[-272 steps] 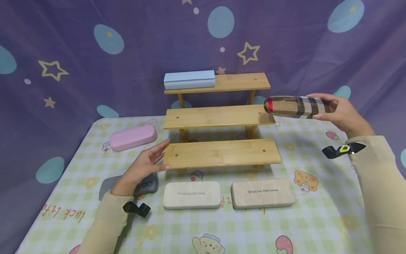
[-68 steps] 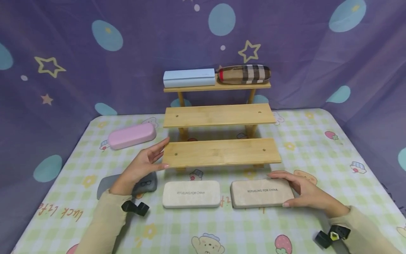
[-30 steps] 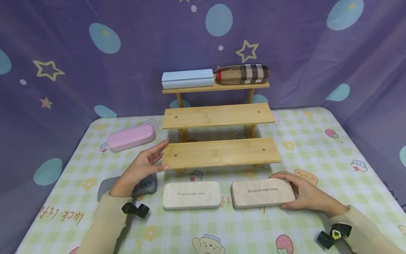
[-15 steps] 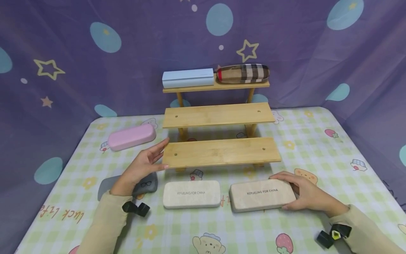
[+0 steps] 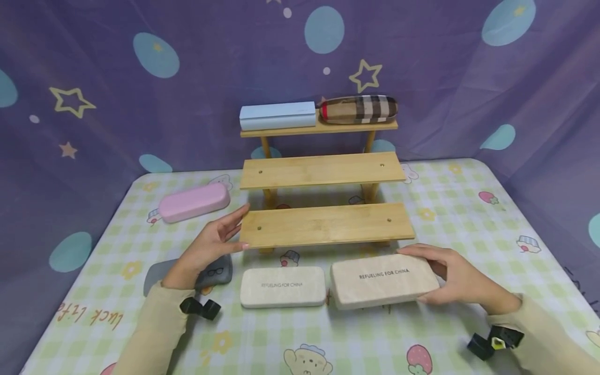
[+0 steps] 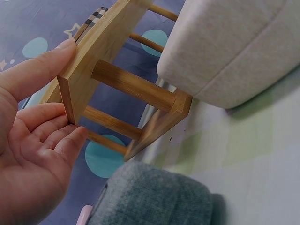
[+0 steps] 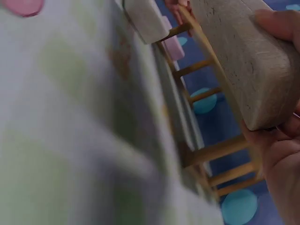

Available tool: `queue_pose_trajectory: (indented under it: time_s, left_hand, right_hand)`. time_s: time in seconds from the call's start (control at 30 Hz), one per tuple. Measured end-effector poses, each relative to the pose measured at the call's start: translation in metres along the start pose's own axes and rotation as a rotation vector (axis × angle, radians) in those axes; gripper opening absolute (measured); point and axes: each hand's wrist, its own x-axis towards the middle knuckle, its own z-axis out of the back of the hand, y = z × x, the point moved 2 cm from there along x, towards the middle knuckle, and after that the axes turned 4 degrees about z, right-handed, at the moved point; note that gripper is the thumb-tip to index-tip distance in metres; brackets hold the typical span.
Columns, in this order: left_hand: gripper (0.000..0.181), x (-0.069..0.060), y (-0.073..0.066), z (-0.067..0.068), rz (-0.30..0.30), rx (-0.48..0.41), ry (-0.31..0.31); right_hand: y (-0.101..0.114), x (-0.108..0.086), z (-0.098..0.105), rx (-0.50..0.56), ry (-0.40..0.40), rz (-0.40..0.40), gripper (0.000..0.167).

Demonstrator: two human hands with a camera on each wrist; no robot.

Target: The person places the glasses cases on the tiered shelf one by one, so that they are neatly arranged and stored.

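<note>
In the head view my right hand (image 5: 461, 273) grips the right end of a beige glasses case (image 5: 384, 281) lettered "REFUELING FOR CHINA". The case is lifted off the tablecloth, its left end tilted toward me. My left hand (image 5: 208, 250) holds the left end of the lowest board of a three-tier wooden display shelf (image 5: 323, 226); in the left wrist view the thumb (image 6: 40, 70) and fingers lie on either side of the board. A paler glasses case (image 5: 283, 287) with the same lettering lies flat before the shelf. The right wrist view shows the held case (image 7: 248, 61) between thumb and fingers.
A light blue case (image 5: 277, 115) and a plaid case (image 5: 358, 109) fill the top tier. At the left lie a pink case (image 5: 194, 202) and a grey case (image 5: 220, 272), partly hidden by my left forearm. A purple curtain (image 5: 187, 120) hangs behind.
The plaid case went from my right hand to the top tier. My right hand then took hold of the beige case and raised it slightly from the table. My left hand stayed put.
</note>
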Motion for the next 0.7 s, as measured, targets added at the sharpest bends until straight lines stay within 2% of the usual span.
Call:
queue_pose_trajectory:
  time_s: [0.2,0.37,0.57,0.7]
  left_hand:
    - [0.083,0.000,0.001,0.000,0.010,-0.003,-0.008]
    - [0.083,0.000,0.001,0.000,0.007,-0.002,-0.006]
    - [0.083,0.000,0.001,0.000,0.006,-0.007,-0.008]
    - [0.083,0.000,0.002,0.000,0.007,-0.010,-0.011]
  right_hand:
    - [0.014,0.022,0.002,0.018,-0.024,0.029,0.079]
    - [0.027,0.048,0.003,0.002,-0.071,0.048,0.079]
    - [0.033,0.084,0.008,-0.002,-0.117,0.018,0.076]
    - [0.034,0.108,0.011,-0.010,-0.129,-0.037,0.075]
